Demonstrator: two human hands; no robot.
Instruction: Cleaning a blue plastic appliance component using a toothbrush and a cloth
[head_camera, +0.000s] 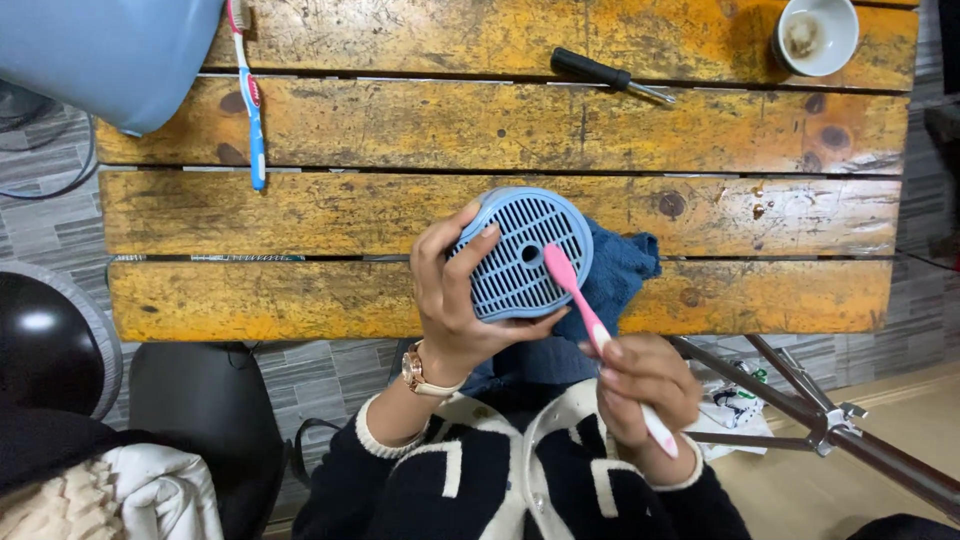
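My left hand (452, 300) grips a round light-blue slotted grille (520, 255), held upright over the near edge of the wooden table (400, 130). My right hand (645, 385) is closed around a pink toothbrush (585, 305), whose head rests against the grille's face near its centre hole. A dark blue cloth (618, 265) lies behind and below the grille on the table edge.
A blue and red toothbrush (252, 105) lies at the table's left, beside a large light-blue housing (100, 50). A black-handled screwdriver (608, 75) and a white cup (815, 35) sit at the far side. Metal stand legs (800, 400) cross the floor at right.
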